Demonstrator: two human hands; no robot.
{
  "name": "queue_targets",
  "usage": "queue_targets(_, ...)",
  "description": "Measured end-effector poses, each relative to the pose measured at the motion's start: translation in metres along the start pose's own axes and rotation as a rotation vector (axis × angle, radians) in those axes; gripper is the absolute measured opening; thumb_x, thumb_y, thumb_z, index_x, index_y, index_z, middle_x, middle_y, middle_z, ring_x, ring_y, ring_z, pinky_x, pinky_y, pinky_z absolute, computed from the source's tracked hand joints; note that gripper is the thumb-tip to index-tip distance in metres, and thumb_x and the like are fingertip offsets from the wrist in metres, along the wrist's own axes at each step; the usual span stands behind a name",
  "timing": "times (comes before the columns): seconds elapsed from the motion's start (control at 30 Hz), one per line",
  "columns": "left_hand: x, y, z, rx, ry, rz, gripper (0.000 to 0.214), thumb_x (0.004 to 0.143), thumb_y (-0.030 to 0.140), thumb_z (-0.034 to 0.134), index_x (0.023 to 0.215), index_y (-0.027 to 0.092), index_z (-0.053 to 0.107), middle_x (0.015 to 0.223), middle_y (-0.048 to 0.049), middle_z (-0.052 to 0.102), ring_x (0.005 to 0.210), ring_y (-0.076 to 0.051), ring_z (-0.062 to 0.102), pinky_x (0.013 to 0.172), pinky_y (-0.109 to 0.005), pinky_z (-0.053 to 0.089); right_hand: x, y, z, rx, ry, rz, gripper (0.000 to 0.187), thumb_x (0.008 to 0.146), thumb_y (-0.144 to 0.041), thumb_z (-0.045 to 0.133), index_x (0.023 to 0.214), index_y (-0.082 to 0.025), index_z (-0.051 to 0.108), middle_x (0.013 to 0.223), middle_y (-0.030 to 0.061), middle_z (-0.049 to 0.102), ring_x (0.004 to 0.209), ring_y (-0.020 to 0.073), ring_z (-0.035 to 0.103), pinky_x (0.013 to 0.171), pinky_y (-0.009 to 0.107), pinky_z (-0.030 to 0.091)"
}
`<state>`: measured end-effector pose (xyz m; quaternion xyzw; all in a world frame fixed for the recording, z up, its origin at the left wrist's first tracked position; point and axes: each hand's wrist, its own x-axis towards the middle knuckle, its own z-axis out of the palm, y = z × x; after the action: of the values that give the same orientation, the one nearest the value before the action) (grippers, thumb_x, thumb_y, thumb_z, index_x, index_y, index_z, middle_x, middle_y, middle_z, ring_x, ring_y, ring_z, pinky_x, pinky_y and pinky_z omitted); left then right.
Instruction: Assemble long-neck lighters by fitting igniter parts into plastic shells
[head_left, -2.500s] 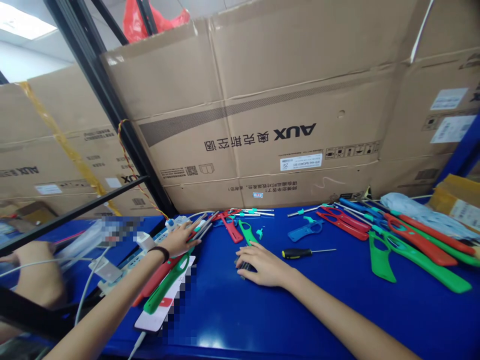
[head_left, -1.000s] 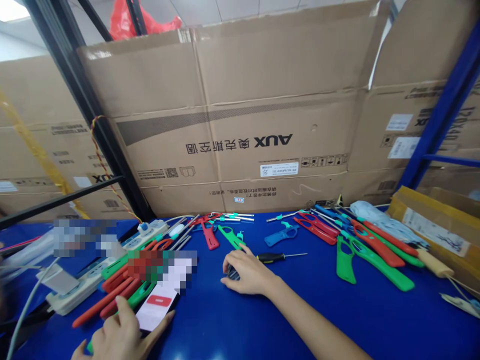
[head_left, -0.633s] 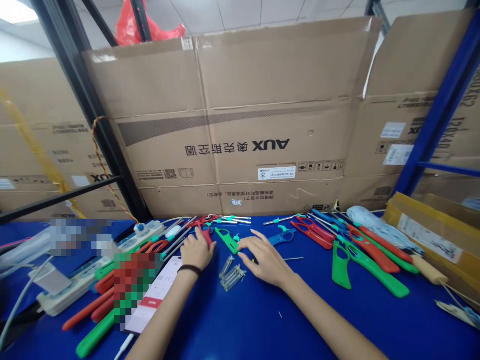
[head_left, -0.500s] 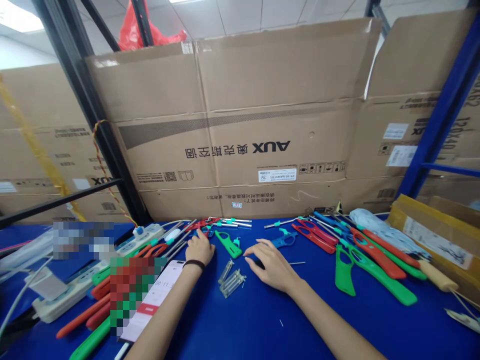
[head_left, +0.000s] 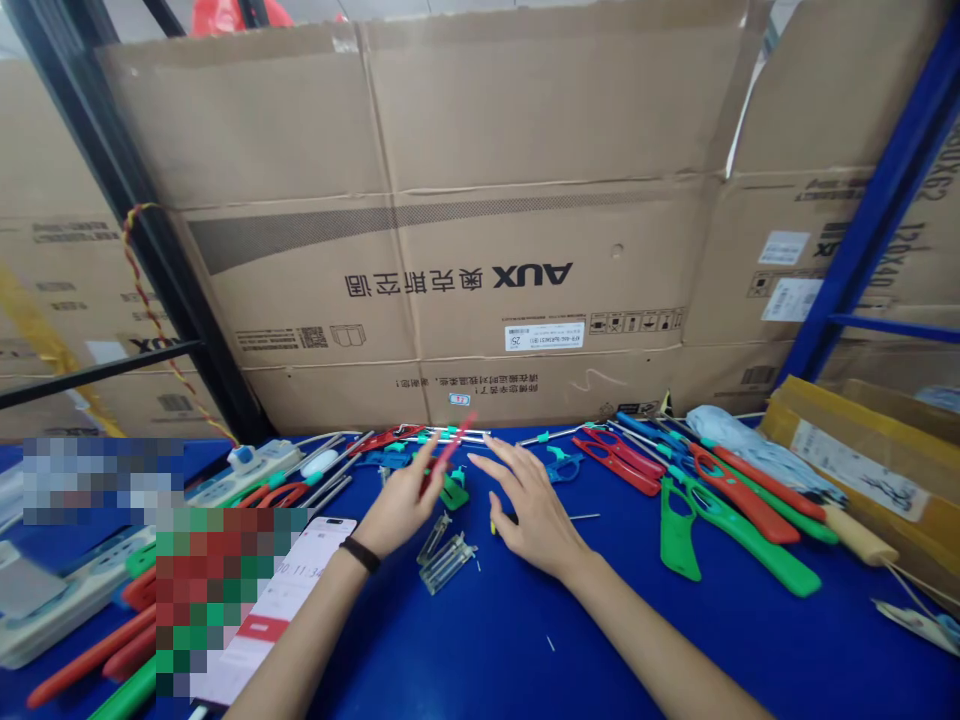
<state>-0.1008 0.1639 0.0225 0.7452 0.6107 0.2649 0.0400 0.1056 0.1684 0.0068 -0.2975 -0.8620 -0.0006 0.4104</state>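
My left hand (head_left: 401, 505) is raised a little above the blue table (head_left: 480, 640), its fingers closed on a red plastic handle piece (head_left: 454, 442) that is blurred by motion. My right hand (head_left: 529, 505) hovers beside it with fingers spread and nothing in them. Under the right hand lies a black-handled screwdriver (head_left: 581, 517). Below the left hand lie a green handle piece (head_left: 453, 491) and several small clear metal-tipped parts (head_left: 444, 556).
Red, green and blue long-handled pieces (head_left: 720, 500) are piled at the right and along the back. A phone (head_left: 281, 600), a white power strip (head_left: 247, 470) and more red and green handles lie at the left. Cardboard boxes (head_left: 480, 230) wall off the back; a yellow-edged box (head_left: 862, 450) is right.
My left hand came away from the phone, reached the pile at the back and has lifted a red handle piece. My right hand left the small clear parts and spread open.
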Motion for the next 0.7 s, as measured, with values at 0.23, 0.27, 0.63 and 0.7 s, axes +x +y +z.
queue_targets(0.23,-0.011,0.034,0.007,-0.34,-0.28,0.258,0.031,0.091,0.035,0.046,0.088,0.016,0.069,0.072,-0.0011,0.069,0.059,-0.012,0.058,0.058,-0.019,0.041,0.001,0.002,-0.006,0.041,-0.05,0.09,0.037,0.083,-0.004,0.035,0.107,-0.021,0.057,0.078,0.0001,0.069,0.073,0.0155,0.062,0.093,0.037,0.038)
queue_targets(0.27,-0.013,0.036,0.009,-0.368,-0.319,0.253,0.031,0.09,0.036,0.046,0.087,0.015,0.069,0.066,-0.0002,0.066,0.055,-0.011,0.054,0.054,-0.019,0.039,0.002,0.003,-0.006,0.027,-0.046,0.108,0.034,0.084,-0.005,0.035,0.102,-0.021,0.058,0.076,0.0003,0.069,0.069,0.0154,0.061,0.089,0.035,0.039)
queue_targets(0.63,-0.018,0.038,0.019,-0.089,-0.382,0.374,0.037,0.094,0.04,0.04,0.084,0.019,0.068,0.058,0.0006,0.06,0.049,-0.011,0.052,0.049,-0.021,0.03,-0.011,0.069,-0.035,-0.477,-0.136,0.917,0.033,0.078,-0.014,0.05,0.111,-0.01,0.056,0.113,0.0249,0.057,0.107,0.0368,0.053,0.084,0.051,0.039)
queue_targets(0.7,-0.017,0.037,0.016,-0.044,-0.339,0.405,0.043,0.097,0.038,0.033,0.078,0.018,0.066,0.063,-0.0013,0.063,0.055,-0.012,0.055,0.053,-0.021,0.033,-0.016,0.076,-0.037,-0.51,-0.178,1.019,0.034,0.076,-0.011,0.052,0.11,-0.01,0.056,0.113,0.0264,0.057,0.107,0.0383,0.054,0.082,0.052,0.04)
